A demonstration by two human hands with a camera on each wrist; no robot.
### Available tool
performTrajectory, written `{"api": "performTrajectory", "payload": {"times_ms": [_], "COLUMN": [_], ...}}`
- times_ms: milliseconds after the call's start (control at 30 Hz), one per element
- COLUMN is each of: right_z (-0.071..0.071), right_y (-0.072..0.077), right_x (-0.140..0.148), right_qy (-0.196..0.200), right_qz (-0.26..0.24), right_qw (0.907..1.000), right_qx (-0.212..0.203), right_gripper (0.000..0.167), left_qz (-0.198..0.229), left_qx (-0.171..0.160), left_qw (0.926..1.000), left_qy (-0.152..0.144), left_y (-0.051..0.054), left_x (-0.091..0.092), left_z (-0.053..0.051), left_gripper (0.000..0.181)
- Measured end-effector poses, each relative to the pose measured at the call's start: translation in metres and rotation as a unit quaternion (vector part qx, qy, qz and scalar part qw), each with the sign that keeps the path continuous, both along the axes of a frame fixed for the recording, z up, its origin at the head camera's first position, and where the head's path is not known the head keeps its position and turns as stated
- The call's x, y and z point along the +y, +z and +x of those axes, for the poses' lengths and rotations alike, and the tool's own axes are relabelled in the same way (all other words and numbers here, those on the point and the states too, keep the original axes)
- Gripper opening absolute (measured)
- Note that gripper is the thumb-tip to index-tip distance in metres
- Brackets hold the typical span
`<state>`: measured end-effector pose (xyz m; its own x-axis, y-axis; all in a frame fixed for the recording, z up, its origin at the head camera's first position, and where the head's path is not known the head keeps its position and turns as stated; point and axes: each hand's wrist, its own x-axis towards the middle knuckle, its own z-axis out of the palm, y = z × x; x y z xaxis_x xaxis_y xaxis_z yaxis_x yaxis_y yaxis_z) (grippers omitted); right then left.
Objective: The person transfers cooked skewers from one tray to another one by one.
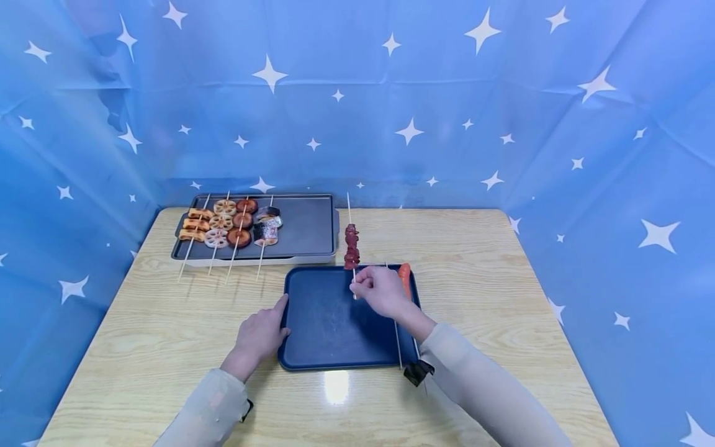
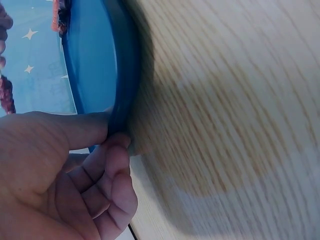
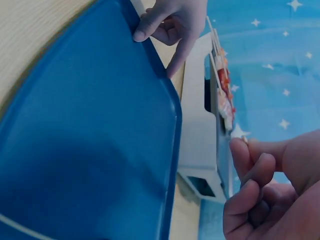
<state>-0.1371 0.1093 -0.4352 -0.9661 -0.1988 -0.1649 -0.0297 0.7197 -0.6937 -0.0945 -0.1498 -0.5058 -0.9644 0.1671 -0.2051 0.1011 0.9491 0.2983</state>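
Observation:
My right hand (image 1: 382, 292) pinches the lower end of a skewer threaded with dark red meat chunks (image 1: 351, 247). It holds the skewer nearly upright in the head view, above the far part of a dark blue tray (image 1: 329, 329). In the right wrist view, the thumb and fingertips (image 3: 241, 150) meet on the stick's end. My left hand (image 1: 259, 335) grips the tray's left rim; the left wrist view shows its digits on both sides of the blue rim (image 2: 122, 75). At the tray's right side lies a skewer with an orange-red piece (image 1: 404, 278), partly hidden by my right arm.
Behind the tray, to the left, stands a pale-sided grill with a dark top (image 1: 307, 223). Tofu-like slices (image 1: 194, 225), lotus root slices (image 1: 221, 222), brown mushroom-like rounds (image 1: 242, 222) and fish-like pieces (image 1: 267, 228) lie there on skewers. Blue star-patterned cloth (image 1: 357, 124) surrounds the wooden table (image 1: 480, 279).

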Motion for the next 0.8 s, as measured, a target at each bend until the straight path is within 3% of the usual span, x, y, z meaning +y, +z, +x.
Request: {"api": "performTrajectory", "payload": {"times_ms": [467,800], "right_z": [0.035,0.049], "right_y": [-0.026,-0.042], "right_x": [0.029,0.041], "right_qy": [-0.027,-0.044], "right_qz": [-0.026,-0.021], "right_qw": [0.9976,0.9962], "right_qx": [-0.057,-0.072], "right_gripper": [0.008,0.009], "left_qz": [-0.003,-0.006], "left_qx": [-0.004,-0.009], "left_qw": [1.0000,0.9999], "left_qy": [0.002,0.001], "left_y": [0.000,0.001], "left_x": [0.000,0.001], "left_z": [-0.001,0.000], "left_gripper": [0.073,0.074]}}
